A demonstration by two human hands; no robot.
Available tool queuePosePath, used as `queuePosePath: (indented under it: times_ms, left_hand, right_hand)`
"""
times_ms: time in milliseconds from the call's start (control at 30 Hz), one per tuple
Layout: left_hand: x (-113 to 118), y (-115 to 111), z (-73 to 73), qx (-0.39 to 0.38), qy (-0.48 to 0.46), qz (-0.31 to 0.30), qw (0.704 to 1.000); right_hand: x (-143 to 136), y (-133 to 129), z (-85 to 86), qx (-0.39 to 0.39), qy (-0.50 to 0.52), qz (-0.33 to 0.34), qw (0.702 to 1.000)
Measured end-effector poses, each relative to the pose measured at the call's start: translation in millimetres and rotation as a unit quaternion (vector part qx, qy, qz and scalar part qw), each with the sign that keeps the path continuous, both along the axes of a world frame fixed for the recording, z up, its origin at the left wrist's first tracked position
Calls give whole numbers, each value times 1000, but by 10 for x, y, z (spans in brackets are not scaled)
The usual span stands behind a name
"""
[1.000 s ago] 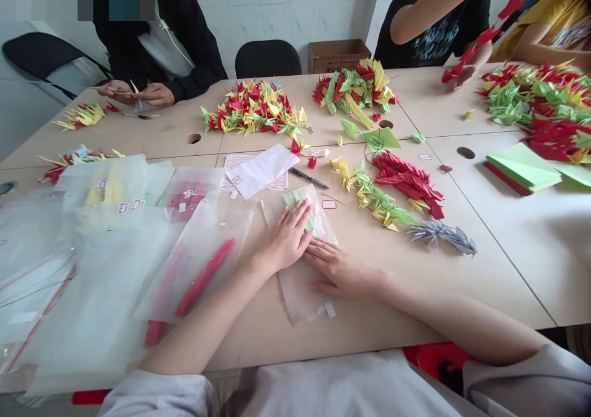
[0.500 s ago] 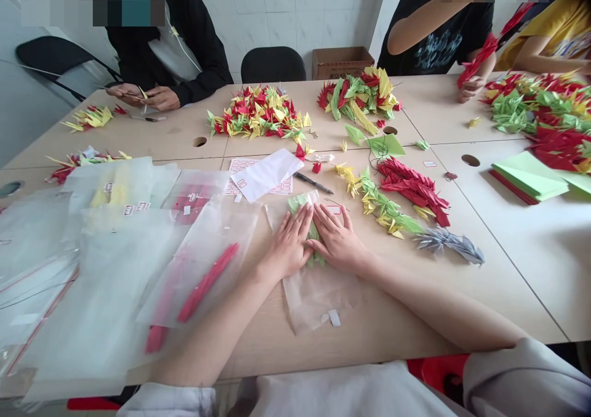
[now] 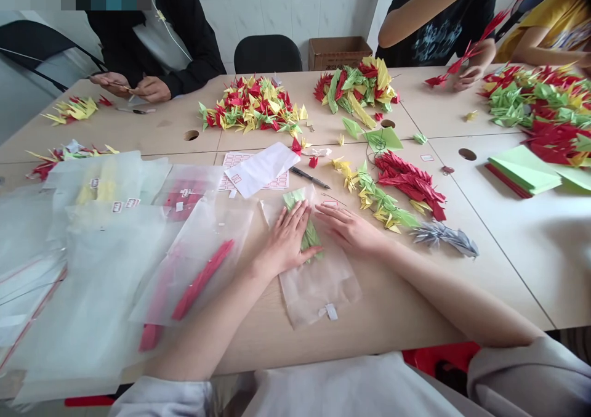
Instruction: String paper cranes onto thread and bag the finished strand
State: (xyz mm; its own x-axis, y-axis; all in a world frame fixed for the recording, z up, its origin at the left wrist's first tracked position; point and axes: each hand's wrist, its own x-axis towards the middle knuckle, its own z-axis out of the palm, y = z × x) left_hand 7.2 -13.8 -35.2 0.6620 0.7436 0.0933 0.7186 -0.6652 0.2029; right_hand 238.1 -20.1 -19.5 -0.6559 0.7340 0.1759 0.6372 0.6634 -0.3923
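Note:
A translucent bag (image 3: 318, 287) lies on the table before me, with a strip of folded green paper (image 3: 310, 237) inside or under its film. Flat on the bag, over the left side of the green strip, rests my left hand (image 3: 287, 239), its thumb stretched across the lower part. My right hand (image 3: 353, 229) lies with fingers extended at the bag's right edge, beside the green strip and apart from my left hand. Neither hand grips anything. A small white tag (image 3: 331, 311) is at the bag's lower end.
Translucent bags (image 3: 115, 281) with red and yellow strips cover the left. A pen (image 3: 309, 177) and white paper (image 3: 262, 169) lie ahead. Red folded paper (image 3: 410, 182), a grey bundle (image 3: 446, 239) and green sheets (image 3: 526, 169) are to the right. People work across the table (image 3: 489, 251).
My right hand has slid right, off the green strip and away from my left hand, which stays on the bag. The view has shifted slightly. Across the table, a person's red string has moved lower.

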Motion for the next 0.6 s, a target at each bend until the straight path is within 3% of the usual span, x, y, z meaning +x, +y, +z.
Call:
queuePosePath:
  times_ms: [133, 267, 400, 500, 600]
  left_hand:
    - [-11, 5, -14, 3, -6, -2, 1000]
    - [-5, 14, -9, -2, -9, -4, 1000]
    - [7, 20, -5, -13, -3, -3, 1000]
    - [2, 22, -8, -11, -1, -4, 1000]
    - [-15, 13, 6, -8, 0, -11, 1000]
  right_hand:
    - [306, -217, 34, -13, 12, 131, 991]
    - [399, -435, 38, 4, -9, 165, 986]
    - [308, -494, -3, 49, -5, 215, 975]
    - [201, -475, -34, 38, 49, 207, 976]
    - [97, -435, -23, -51, 116, 123, 984]
